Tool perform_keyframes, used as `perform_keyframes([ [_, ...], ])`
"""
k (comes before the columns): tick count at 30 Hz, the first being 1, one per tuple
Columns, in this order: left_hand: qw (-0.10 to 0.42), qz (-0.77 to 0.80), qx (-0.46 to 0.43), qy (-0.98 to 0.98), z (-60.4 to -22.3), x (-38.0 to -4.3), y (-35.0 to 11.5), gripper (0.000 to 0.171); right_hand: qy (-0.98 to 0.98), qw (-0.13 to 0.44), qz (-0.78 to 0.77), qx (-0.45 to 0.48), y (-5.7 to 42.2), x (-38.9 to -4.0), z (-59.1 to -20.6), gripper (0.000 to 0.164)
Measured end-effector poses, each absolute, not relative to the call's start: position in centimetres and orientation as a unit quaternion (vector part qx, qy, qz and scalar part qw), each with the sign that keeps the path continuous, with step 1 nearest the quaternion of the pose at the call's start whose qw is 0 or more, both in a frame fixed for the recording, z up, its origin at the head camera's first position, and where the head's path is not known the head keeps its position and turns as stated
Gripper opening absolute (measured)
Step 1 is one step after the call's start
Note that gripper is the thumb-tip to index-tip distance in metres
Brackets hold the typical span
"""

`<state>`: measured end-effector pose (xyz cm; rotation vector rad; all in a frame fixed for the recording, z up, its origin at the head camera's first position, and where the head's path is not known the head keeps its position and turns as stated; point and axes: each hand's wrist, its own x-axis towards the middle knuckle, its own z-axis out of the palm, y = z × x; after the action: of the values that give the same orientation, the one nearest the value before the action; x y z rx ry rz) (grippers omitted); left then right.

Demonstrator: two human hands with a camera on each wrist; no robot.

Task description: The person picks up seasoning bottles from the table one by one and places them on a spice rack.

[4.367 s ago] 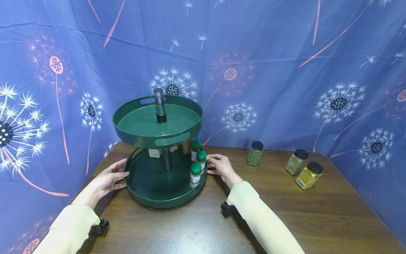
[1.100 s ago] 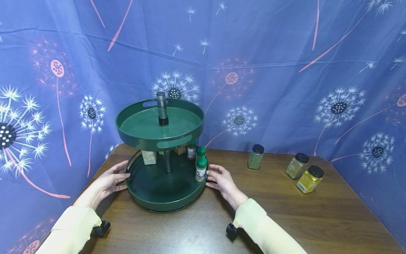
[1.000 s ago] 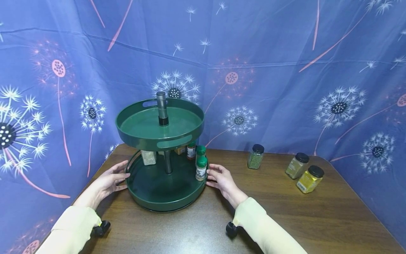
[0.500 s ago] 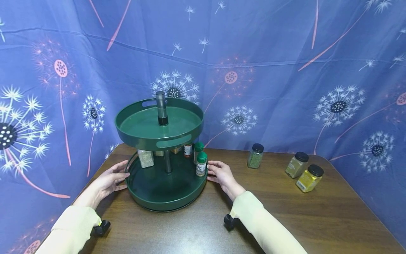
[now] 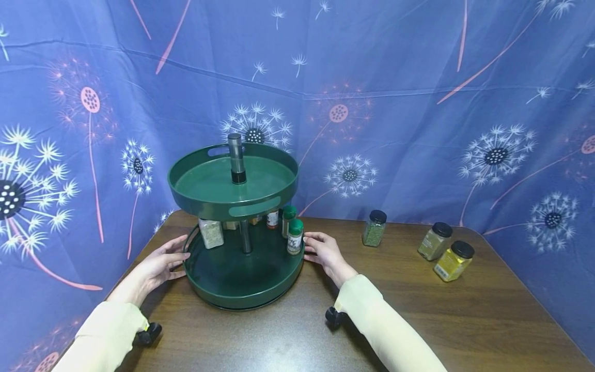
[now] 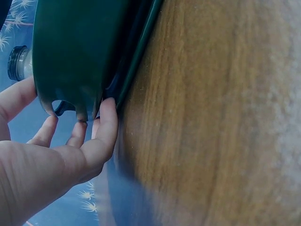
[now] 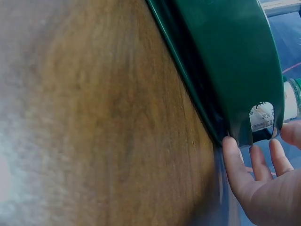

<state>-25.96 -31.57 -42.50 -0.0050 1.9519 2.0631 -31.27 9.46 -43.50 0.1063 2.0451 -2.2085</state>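
Note:
A green two-tier turntable [image 5: 237,299] stands on the table. My left hand [image 5: 160,263] touches its lower tray at the left, thumb near the upper rim and fingertips against the outer wall by a handle slot [image 6: 64,106]. On the opposite side, my right hand [image 5: 325,254] rests extended fingertips on the same tray's wall, beside another slot. Just inside the rim there stands a green-capped spice bottle [image 5: 295,237], with a second green-capped bottle [image 5: 287,222] behind it. A square jar of pale contents [image 5: 212,235] sits toward the left; other containers are partly hidden beneath the upper tray [image 5: 200,183].
To the right on the wooden table [image 5: 400,325] stand three black-capped jars: one with green flakes [image 5: 374,230], one dull green [image 5: 435,243] and one yellow [image 5: 454,262]. A blue dandelion-print cloth [image 5: 395,119] hangs along the back and sides.
The lower tray has turned: the green-capped bottles have moved back along the right side and the pale jar forward on the left. My right hand has shifted slightly back; my left stays put.

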Motion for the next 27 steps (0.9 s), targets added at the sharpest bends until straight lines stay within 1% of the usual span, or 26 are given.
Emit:
perform_keyframes([
  [12,0.150,0.717,-0.003,0.680,-42.6,-26.0,-31.6,0.076,0.688,0.067,-0.722,0.033,9.3,-32.5,-43.5,0.029],
  [22,0.150,0.720,0.001,0.678,-42.7,-26.0,-31.6,0.075,0.694,0.073,-0.715,0.028,9.5,-32.7,-43.1,0.027],
  [24,0.149,0.721,0.001,0.677,-42.7,-26.0,-31.6,0.075,0.696,0.075,-0.714,0.024,9.4,-32.5,-43.1,0.028],
  [27,0.149,0.721,0.000,0.677,-42.7,-26.0,-31.6,0.076,0.699,0.094,-0.709,0.017,9.3,-32.0,-42.9,0.033],
])
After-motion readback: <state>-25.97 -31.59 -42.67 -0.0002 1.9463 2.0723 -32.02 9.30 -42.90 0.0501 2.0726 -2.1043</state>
